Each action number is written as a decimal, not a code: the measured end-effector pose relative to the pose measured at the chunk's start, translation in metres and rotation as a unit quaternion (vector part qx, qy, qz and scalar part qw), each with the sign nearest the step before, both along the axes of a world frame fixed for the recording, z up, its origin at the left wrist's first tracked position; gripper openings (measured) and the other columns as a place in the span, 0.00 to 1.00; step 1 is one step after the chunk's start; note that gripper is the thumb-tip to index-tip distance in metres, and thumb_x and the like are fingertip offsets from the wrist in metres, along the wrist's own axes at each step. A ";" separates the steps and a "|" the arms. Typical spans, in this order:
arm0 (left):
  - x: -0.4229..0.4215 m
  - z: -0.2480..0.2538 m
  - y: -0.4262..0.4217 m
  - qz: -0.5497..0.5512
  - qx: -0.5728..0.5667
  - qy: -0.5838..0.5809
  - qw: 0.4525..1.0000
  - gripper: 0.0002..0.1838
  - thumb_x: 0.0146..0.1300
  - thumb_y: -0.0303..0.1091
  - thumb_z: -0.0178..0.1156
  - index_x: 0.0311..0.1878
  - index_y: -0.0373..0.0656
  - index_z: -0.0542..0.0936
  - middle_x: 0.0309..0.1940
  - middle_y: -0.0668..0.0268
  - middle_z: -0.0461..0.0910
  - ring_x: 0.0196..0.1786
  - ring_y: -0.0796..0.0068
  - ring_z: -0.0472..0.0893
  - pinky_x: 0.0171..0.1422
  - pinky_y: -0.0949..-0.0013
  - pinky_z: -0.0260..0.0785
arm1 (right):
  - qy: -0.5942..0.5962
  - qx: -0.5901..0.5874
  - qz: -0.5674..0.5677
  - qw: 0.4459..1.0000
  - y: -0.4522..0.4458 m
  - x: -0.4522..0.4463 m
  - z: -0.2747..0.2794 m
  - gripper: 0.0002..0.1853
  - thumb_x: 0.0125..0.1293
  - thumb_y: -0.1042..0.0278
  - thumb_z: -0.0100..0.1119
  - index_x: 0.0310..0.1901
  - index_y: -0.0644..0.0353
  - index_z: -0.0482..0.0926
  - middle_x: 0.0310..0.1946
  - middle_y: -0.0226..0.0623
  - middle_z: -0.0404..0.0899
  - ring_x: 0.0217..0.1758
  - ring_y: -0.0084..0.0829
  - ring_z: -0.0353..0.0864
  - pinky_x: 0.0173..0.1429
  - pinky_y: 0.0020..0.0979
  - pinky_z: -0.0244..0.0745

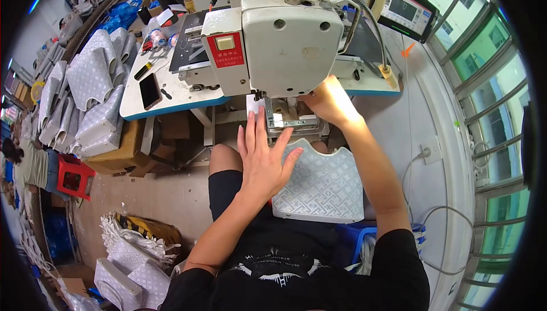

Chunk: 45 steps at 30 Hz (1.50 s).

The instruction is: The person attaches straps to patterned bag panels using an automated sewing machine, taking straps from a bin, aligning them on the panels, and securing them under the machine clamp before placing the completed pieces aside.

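Observation:
A large white sewing machine (290,37) stands right in front of me. My left hand (265,160) is open, its fingers stretched toward the metal clamp frame (293,123) below the machine head. Its fingertips are by a small white piece (254,104); I cannot tell if they touch it. My right hand (331,103) reaches in under the head from the right, near the needle area. Its fingertips are hidden there, and bright lamplight falls on its wrist. A pale grey patterned bag (320,188) hangs below the clamp, over my lap, partly behind my left hand.
A phone (150,91) and a yellow cutter (143,71) lie on the white table (176,97) at left. Patterned bags (91,77) are piled beyond it; more bags (134,277) lie lower left. A control screen (405,10) stands at right. A blue bin (356,240) sits beside me.

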<state>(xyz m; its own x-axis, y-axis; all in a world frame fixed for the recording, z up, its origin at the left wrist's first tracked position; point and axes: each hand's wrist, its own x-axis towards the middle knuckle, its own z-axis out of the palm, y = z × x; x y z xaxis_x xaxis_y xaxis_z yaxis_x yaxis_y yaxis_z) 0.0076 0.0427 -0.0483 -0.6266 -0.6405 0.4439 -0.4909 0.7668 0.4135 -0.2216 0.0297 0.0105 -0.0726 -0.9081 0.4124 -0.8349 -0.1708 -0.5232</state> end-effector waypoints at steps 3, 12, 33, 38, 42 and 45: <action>-0.001 0.002 -0.001 0.008 -0.014 -0.017 1.000 0.27 0.74 0.57 0.60 0.65 0.48 0.84 0.84 0.37 0.50 0.86 0.36 0.48 0.85 0.33 0.40 | 0.040 -0.066 0.012 0.997 -0.001 -0.006 -0.010 0.11 0.60 0.74 0.69 0.45 0.60 0.87 0.40 0.49 0.85 0.43 0.56 0.86 0.48 0.47 0.83; -0.007 0.004 -0.001 0.019 -0.031 -0.014 0.999 0.27 0.73 0.58 0.61 0.61 0.46 0.86 0.83 0.34 0.51 0.86 0.36 0.49 0.84 0.33 0.42 | 0.055 -0.061 -0.009 0.997 -0.003 -0.008 -0.017 0.14 0.57 0.77 0.67 0.47 0.60 0.84 0.40 0.52 0.86 0.44 0.59 0.85 0.47 0.47 0.83; -0.015 -0.002 -0.004 0.027 -0.044 -0.001 0.999 0.24 0.71 0.60 0.63 0.55 0.50 0.87 0.80 0.30 0.56 0.84 0.31 0.52 0.82 0.30 0.47 | 0.037 -0.074 -0.009 0.997 -0.003 -0.013 -0.022 0.16 0.56 0.78 0.67 0.47 0.58 0.87 0.42 0.49 0.87 0.46 0.55 0.87 0.47 0.45 0.83; -0.026 0.008 -0.007 0.043 -0.053 -0.017 0.998 0.25 0.71 0.60 0.62 0.60 0.52 0.87 0.77 0.30 0.61 0.83 0.31 0.55 0.81 0.30 0.49 | 0.084 -0.108 0.033 0.990 0.001 -0.018 -0.019 0.14 0.51 0.79 0.71 0.42 0.57 0.88 0.40 0.39 0.86 0.45 0.47 0.85 0.48 0.42 0.84; -0.032 0.013 -0.010 0.057 -0.042 -0.031 0.997 0.27 0.71 0.61 0.62 0.63 0.53 0.86 0.74 0.31 0.64 0.81 0.31 0.58 0.80 0.31 0.51 | 0.065 -0.102 0.048 0.991 -0.006 -0.021 -0.012 0.14 0.51 0.79 0.70 0.42 0.58 0.88 0.39 0.41 0.86 0.45 0.49 0.85 0.49 0.44 0.83; -0.030 0.004 -0.010 0.048 -0.046 -0.047 0.997 0.28 0.71 0.62 0.62 0.63 0.53 0.86 0.73 0.31 0.66 0.80 0.31 0.59 0.79 0.32 0.52 | 0.092 -0.109 0.023 0.990 -0.001 -0.018 -0.013 0.15 0.52 0.79 0.68 0.43 0.60 0.86 0.38 0.47 0.86 0.43 0.55 0.86 0.48 0.48 0.83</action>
